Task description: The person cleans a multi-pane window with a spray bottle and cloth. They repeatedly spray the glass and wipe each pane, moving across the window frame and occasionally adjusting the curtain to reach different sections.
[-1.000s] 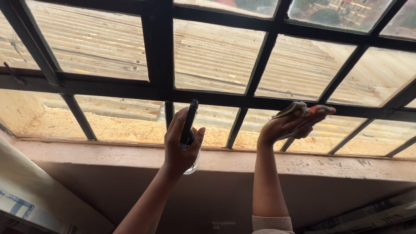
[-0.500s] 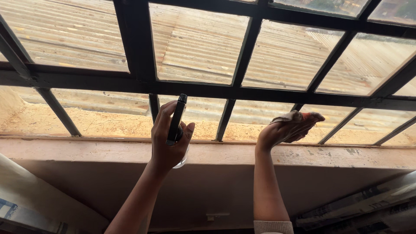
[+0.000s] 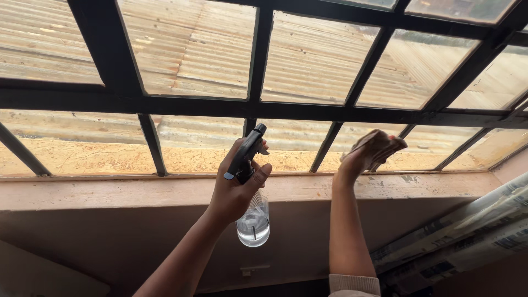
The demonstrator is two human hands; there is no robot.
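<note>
My left hand [image 3: 234, 190] grips a clear spray bottle [image 3: 254, 223] with a black trigger head [image 3: 246, 154], held up toward the lower panes of a dark-framed window [image 3: 258, 107]. The bottle's body hangs below my fist with some liquid in it. My right hand [image 3: 357, 159] is raised to the right of it and holds a crumpled brownish cloth [image 3: 379, 146] against a lower pane, beside a slanted black bar.
A worn pinkish sill [image 3: 110, 190] runs under the window, with a shadowed wall below it. Corrugated roofing shows through the glass. Pale rolled or boxed material [image 3: 467, 231] leans at the lower right.
The view has swung to the right along the window. My left hand tilted the bottle so its clear body now shows. My right hand with the cloth stays on the lower pane.
</note>
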